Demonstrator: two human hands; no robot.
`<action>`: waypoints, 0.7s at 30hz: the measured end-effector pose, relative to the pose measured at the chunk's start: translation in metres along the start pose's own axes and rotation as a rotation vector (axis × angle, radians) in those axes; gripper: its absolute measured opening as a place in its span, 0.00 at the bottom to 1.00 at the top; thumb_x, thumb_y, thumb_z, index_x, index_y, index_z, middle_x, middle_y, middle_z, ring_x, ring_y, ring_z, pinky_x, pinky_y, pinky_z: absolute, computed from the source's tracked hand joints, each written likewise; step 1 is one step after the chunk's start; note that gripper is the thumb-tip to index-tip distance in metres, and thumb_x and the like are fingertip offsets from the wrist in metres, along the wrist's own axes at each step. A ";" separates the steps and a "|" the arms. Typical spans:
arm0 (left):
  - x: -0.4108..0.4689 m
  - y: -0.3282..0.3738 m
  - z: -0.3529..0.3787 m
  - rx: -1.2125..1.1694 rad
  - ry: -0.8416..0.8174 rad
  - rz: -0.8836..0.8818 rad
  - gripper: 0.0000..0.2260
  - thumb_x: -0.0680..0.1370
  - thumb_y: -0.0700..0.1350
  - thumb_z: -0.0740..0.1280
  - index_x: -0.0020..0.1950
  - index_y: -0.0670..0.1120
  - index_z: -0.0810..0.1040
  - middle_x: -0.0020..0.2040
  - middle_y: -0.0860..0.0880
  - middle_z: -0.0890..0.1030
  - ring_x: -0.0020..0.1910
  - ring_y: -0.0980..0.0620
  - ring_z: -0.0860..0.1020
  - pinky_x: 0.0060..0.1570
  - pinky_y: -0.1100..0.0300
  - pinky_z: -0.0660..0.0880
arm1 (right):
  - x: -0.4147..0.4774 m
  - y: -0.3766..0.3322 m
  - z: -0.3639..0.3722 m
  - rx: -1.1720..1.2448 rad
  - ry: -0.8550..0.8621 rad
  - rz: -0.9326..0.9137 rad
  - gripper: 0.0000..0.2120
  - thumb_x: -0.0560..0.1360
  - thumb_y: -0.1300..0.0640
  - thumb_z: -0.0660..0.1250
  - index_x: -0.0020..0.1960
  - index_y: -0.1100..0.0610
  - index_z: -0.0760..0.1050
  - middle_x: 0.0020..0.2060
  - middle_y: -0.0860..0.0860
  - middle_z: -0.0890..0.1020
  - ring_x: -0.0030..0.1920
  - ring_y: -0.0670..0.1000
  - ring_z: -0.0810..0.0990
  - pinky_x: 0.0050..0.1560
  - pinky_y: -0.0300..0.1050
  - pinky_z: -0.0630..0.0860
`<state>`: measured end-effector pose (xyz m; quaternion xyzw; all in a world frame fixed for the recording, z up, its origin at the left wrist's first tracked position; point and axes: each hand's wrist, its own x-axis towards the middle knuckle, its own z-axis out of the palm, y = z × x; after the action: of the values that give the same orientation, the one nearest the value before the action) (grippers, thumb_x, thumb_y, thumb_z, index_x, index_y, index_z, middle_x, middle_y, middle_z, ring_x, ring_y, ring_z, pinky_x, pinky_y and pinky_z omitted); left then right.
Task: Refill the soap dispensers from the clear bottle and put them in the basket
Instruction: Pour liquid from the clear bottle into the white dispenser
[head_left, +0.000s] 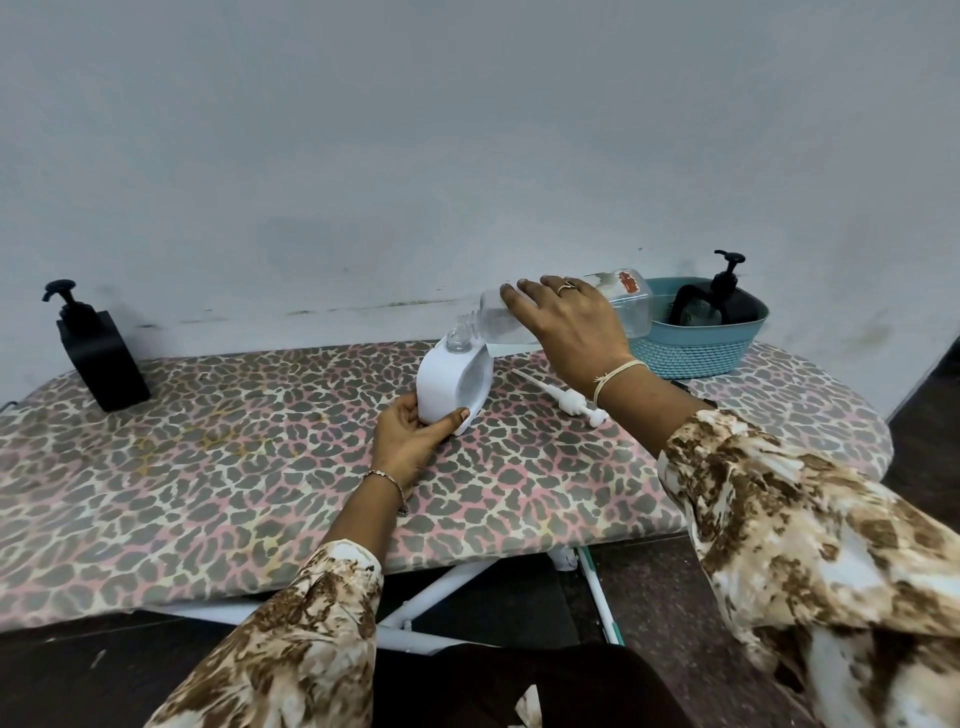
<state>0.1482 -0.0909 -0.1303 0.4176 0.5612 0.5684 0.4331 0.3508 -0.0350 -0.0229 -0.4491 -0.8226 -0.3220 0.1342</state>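
A square black pump dispenser (101, 353) waits far left. The left hand (410, 441) grasps the white rounded plastic dispenser (447, 387) on the board; the right hand (569, 325) grips the tilted clear plastic bottle (618, 306). Tilted too fast, soap could overshoot that narrow neck (pump (563, 397) lies beside). The teal woven basket (696, 348) sits right.

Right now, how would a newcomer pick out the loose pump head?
On the leopard-print board, look just in front of the teal basket, under the right forearm. The white pump head lies flat there, detached, unlike the black pumps, both standing on their dispensers.
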 end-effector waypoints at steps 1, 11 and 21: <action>0.000 0.000 0.000 0.000 0.001 0.003 0.22 0.66 0.40 0.79 0.58 0.38 0.77 0.51 0.43 0.83 0.42 0.49 0.84 0.49 0.45 0.81 | 0.000 0.000 0.000 0.004 -0.007 -0.003 0.29 0.67 0.69 0.70 0.67 0.58 0.71 0.60 0.59 0.80 0.57 0.62 0.80 0.55 0.53 0.77; 0.002 -0.002 0.000 0.013 0.011 -0.004 0.22 0.66 0.40 0.79 0.57 0.38 0.77 0.50 0.43 0.84 0.42 0.48 0.84 0.47 0.46 0.81 | 0.000 0.001 -0.003 0.000 0.002 -0.023 0.27 0.69 0.68 0.67 0.68 0.58 0.71 0.61 0.60 0.79 0.57 0.62 0.80 0.56 0.54 0.76; 0.000 0.001 0.000 0.012 0.014 0.003 0.22 0.66 0.39 0.79 0.57 0.38 0.77 0.50 0.44 0.83 0.41 0.51 0.84 0.42 0.54 0.82 | 0.002 0.002 -0.003 -0.013 0.012 -0.026 0.27 0.69 0.69 0.67 0.67 0.59 0.71 0.59 0.60 0.80 0.56 0.62 0.81 0.55 0.53 0.77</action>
<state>0.1479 -0.0905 -0.1294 0.4170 0.5670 0.5686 0.4257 0.3512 -0.0353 -0.0186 -0.4372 -0.8255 -0.3318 0.1320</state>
